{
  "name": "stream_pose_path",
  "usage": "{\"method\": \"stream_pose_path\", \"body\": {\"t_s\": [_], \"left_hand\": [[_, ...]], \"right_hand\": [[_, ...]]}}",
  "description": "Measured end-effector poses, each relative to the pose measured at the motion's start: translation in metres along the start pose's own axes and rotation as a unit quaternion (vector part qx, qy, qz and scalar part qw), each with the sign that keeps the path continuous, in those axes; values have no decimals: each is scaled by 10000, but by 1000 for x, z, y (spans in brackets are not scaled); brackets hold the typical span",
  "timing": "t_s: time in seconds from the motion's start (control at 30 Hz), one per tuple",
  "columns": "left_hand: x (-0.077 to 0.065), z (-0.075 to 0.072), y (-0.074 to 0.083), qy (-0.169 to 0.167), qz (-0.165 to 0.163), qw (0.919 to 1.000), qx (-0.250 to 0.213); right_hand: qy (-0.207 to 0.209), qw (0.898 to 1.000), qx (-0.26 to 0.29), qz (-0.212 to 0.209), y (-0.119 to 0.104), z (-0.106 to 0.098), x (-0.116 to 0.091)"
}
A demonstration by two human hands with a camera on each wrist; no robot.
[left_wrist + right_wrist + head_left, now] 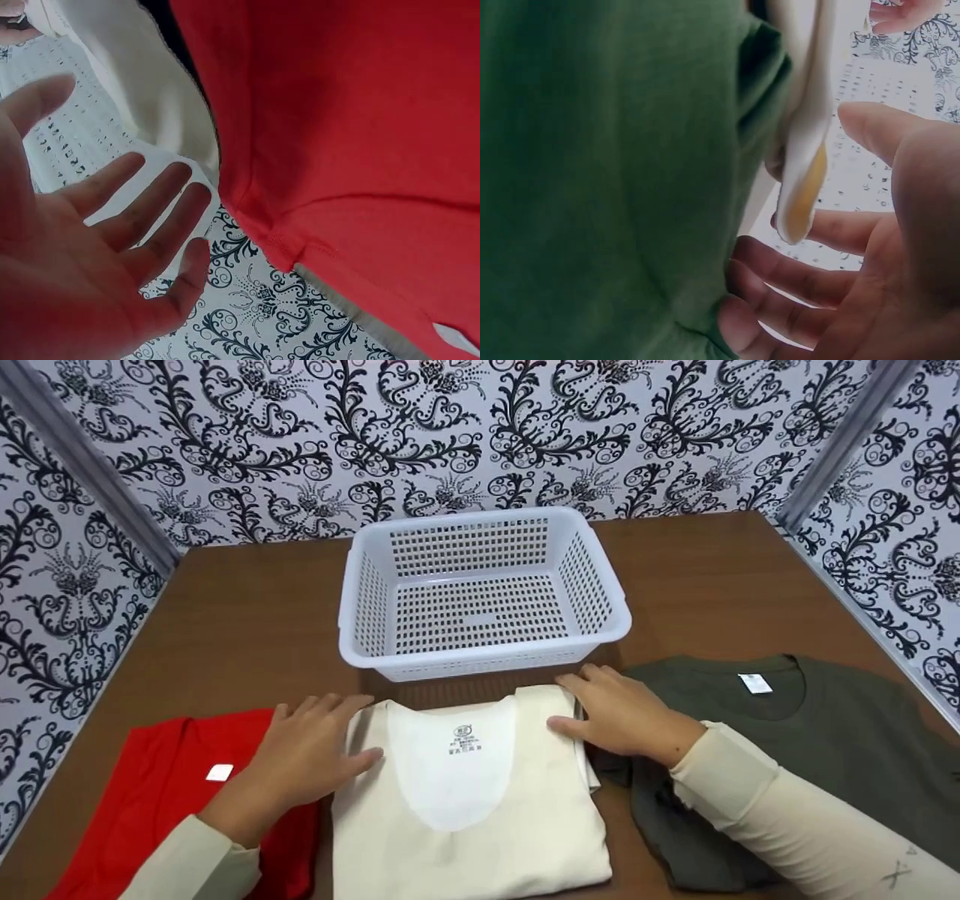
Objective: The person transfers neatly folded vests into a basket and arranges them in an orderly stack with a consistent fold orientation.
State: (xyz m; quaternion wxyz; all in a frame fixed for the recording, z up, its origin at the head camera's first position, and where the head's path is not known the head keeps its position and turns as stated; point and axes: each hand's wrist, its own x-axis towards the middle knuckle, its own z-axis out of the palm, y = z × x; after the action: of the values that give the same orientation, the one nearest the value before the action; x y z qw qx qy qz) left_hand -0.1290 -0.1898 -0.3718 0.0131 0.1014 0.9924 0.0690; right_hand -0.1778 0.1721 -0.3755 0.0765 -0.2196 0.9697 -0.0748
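Cream scoop-neck top (480, 851) lies front & centre on the brown table (247, 622), folded to a neat block w/ print inside the neck. L hand (304, 754) at its left shoulder, fingers loose & spread; R hand (619, 712) at the right shoulder, fingers extended, thumb apart, no pinch. Red garment (165, 787) to the left, olive-green tee (817, 765) to the right, laid flat. Cream fold looks approx done; all 3 pcs outside the white plastic basket (487, 652) just beyond, so any packing's prob. left. Patterned wall (465, 427) behind.
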Motion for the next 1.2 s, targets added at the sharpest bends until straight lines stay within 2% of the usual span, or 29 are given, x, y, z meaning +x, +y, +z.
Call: {"method": "stream_pose_path", "body": {"t_s": [0.23, 0.5, 0.73, 1.0, 1.2], "left_hand": [[3, 1, -2, -551, -154, 9979, -291], [11, 1, -8, -813, -306, 9946, -569], [13, 1, -10, -845, -263, 9937, -688], [16, 1, -8, -1041, -435, 9888, -979], [16, 2, -3, -1090, -573, 9832, -1350]], "right_hand": [[91, 9995, -121, -290, -2, 4, 8], [-2, 9987, 340, -382, -5, 2, 13], [-35, 9952, 833, -519, -6, 3, 13], [-83, 9789, 1939, -644, -4, 2, 7], [32, 9702, 2305, -747, 0, 3, 0]]}}
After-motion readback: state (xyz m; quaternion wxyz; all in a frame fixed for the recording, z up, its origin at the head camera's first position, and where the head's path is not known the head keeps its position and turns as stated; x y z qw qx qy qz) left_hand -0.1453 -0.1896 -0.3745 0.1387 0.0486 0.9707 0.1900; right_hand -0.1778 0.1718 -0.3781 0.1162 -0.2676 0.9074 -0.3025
